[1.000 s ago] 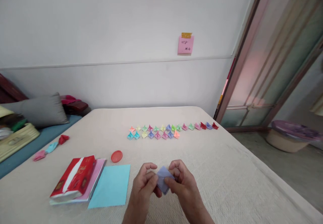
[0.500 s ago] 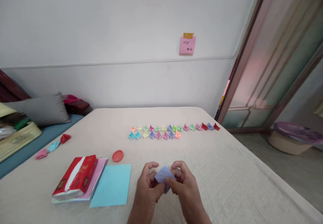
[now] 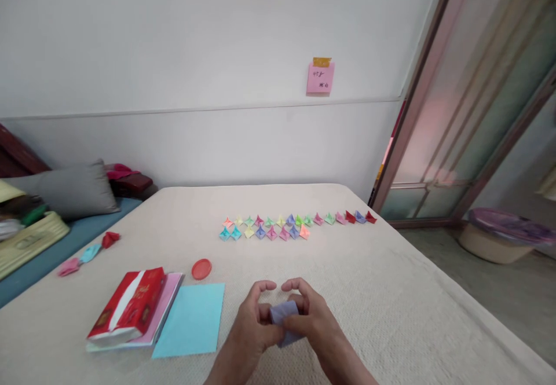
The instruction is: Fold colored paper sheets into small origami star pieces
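A small folded piece of lavender paper (image 3: 283, 312) is held between both hands above the near middle of the table. My left hand (image 3: 257, 322) grips its left side, the thumb pressed on the near face. From the right, my right hand (image 3: 309, 314) pinches it with the thumb across the front. Both index fingers curve above the paper, apart from it; the other fingertips are partly hidden behind it. Beyond the hands, several small folded paper boats (image 3: 271, 233) in many colours stand in two rows.
To the left lie a light-blue paper sheet (image 3: 191, 321), a red tissue pack (image 3: 129, 304) on stacked coloured paper (image 3: 161, 315), and a red round lid (image 3: 201, 269). Folded paper pieces (image 3: 90, 253) rest near the table's left edge. A pink note (image 3: 320, 78) hangs on the wall.
The lavender paper has turned in my fingers, from a diamond-like outline to a squarer one. Both hands have shifted slightly, their index fingertips closer together. The view has moved a little.
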Available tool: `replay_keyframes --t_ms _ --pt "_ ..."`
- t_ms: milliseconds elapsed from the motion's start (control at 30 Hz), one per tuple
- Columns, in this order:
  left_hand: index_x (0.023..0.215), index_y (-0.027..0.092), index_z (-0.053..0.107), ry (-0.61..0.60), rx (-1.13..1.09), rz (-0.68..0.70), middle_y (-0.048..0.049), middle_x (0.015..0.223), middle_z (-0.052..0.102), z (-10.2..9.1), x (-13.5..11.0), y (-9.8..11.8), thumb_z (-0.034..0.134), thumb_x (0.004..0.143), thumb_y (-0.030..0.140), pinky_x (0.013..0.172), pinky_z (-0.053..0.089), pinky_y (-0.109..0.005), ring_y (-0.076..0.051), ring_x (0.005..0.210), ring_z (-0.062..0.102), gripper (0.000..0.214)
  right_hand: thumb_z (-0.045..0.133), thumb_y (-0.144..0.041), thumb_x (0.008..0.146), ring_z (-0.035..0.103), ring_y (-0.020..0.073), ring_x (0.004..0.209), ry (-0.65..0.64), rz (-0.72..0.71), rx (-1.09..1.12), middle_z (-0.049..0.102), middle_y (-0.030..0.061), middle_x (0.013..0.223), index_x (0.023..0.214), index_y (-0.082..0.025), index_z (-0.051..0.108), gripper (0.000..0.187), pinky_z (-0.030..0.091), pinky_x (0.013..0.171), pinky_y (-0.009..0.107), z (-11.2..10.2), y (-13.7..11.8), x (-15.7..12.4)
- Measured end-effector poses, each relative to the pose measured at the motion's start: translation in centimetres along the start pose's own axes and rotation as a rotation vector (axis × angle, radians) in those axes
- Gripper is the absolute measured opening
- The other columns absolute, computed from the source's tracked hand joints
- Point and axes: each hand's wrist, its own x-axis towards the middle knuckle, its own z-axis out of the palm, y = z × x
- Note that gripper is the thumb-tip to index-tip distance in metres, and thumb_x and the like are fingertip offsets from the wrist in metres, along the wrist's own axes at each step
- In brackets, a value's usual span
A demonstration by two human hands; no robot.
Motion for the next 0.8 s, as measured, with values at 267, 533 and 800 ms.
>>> replay_keyframes --t_ms 267,533,800 --pt "0.1 0.02 0.052 0.222 0.481 0.333 -0.0006 0.079 0.061 0.0 -0.1 -1.1 0.057 0.065 0.007 0.054 0.042 -0.025 -0.013 0.061 0.054 0.039 0.054 -0.007 0.05 0.04 0.0086 0.042 0.244 -0.026 0.06 0.043 -0.013 0.044 0.08 -0.023 0.047 0.035 0.027 0.045 0.021 -0.7 0.8 0.6" --pt "0.101 0.012 0.057 0.21 1.395 1.055 -0.0131 0.093 0.064 1.0 -0.7 -2.0 0.048 0.077 0.002 0.075 0.046 -0.041 -0.026 0.083 0.057 0.028 0.058 -0.011 0.059 0.047 0.0123 0.051 0.356 0.045 0.153 0.053 -0.0057 0.056 0.085 -0.023 0.047 0.031 0.031 0.049 0.024 -0.5 0.8 -0.4" --pt "0.075 0.017 0.063 0.402 1.039 0.718 -0.0036 0.067 0.064 0.7 -0.3 -1.8 0.051 0.083 0.013 0.062 0.041 -0.029 -0.019 0.064 0.056 0.015 0.061 -0.032 0.077 0.041 0.0101 0.051 0.228 0.02 0.142 0.049 -0.0046 0.058 0.076 -0.02 0.054 0.015 0.031 0.05 0.023 -0.1 0.3 -0.8"
